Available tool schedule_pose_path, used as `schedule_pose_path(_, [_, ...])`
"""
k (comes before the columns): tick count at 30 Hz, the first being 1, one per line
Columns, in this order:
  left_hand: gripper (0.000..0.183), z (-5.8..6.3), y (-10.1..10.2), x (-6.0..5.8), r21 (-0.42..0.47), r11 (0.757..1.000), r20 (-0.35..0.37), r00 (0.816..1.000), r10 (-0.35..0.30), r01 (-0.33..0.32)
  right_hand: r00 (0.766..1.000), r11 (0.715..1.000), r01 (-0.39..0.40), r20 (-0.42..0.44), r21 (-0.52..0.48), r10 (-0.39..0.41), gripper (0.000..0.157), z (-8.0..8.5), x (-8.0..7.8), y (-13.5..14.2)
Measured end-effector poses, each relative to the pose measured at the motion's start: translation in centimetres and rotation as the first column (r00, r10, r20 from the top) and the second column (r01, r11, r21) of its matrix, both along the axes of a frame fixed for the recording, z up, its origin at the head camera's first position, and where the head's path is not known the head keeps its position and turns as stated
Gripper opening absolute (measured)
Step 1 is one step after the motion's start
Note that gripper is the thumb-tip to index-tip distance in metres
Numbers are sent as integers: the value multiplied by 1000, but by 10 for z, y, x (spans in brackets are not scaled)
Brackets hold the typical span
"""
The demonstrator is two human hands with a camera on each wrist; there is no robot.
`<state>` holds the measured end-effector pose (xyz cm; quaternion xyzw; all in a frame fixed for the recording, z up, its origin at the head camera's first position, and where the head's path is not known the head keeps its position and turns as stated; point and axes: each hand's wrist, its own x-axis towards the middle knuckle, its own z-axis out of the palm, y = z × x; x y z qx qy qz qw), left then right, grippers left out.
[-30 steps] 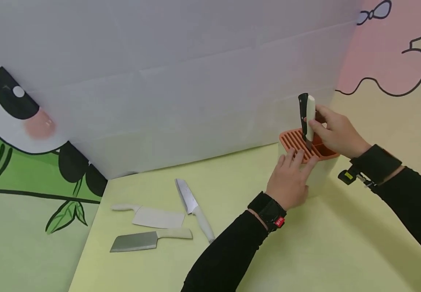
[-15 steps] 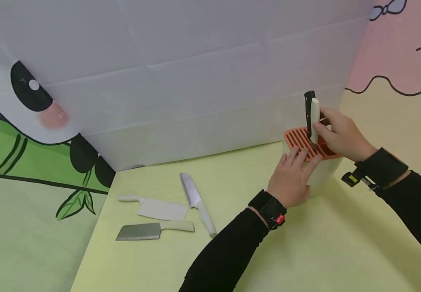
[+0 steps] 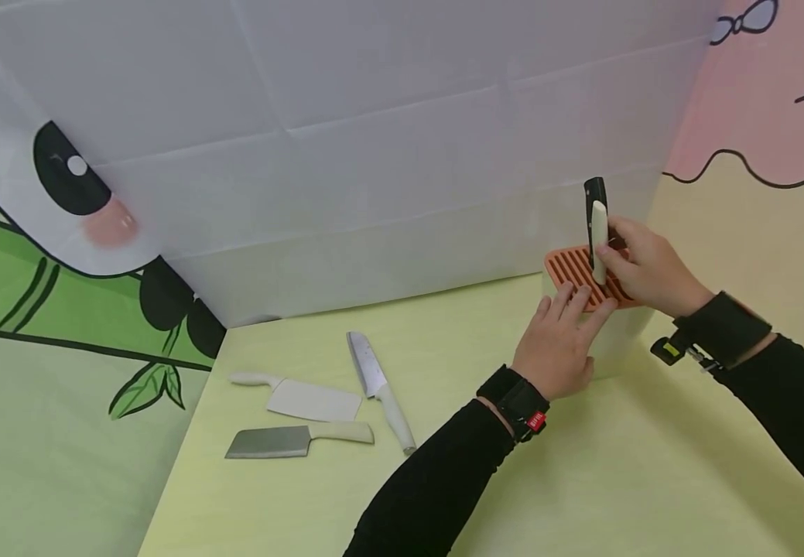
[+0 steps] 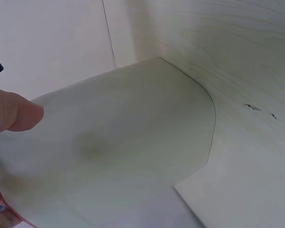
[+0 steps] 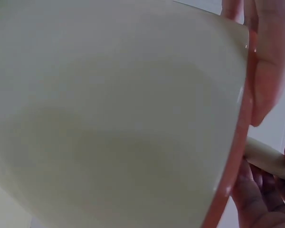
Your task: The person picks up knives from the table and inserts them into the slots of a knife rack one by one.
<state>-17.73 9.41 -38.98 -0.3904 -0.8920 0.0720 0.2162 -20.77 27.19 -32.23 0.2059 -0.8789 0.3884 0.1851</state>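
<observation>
Toward the right of the head view stands a pale knife block [image 3: 603, 340] with an orange slotted top [image 3: 567, 268]. My right hand [image 3: 655, 267] pinches the white handle of a knife [image 3: 599, 240] over the slots; its blade is hidden inside. Just behind it, a black-handled knife [image 3: 594, 192] stands upright in the top. My left hand [image 3: 556, 348] rests on the near edge of the top with fingers stretched out. The right wrist view shows the block's wall [image 5: 118, 95] and the white handle [image 5: 267, 159] between my fingers.
Left on the yellow table [image 3: 283, 510] lie a white cleaver [image 3: 314, 399], a grey-bladed cleaver [image 3: 269, 442] and a white-handled knife [image 3: 393, 418]. A pale upright panel [image 3: 388, 193] stands behind the table. My left forearm [image 3: 436, 480] passes close to the white-handled knife.
My right hand has lowered the white-handled knife, and the blade strip seen earlier has gone into the block. The left hand keeps its place on the top. The head view has shifted slightly.
</observation>
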Motion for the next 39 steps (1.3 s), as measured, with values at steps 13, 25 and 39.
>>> schedule_pose_path(13, [85,-1,10,-22,-10,999,-15,999,38,-39,1000,1000,9,7,-3,-9,40,-3,-31,8])
schedule_pose_path(25, [83,-3,9,-24,23,999,8,1000,24,-24,997,997,70,-27,-38,-71,47,-10,-34,5])
schedule_pose_path(39, [87,-6,9,-25,-14,999,-8,999,32,-32,994,993,94,-47,-67,-97,46,-13,-31,7])
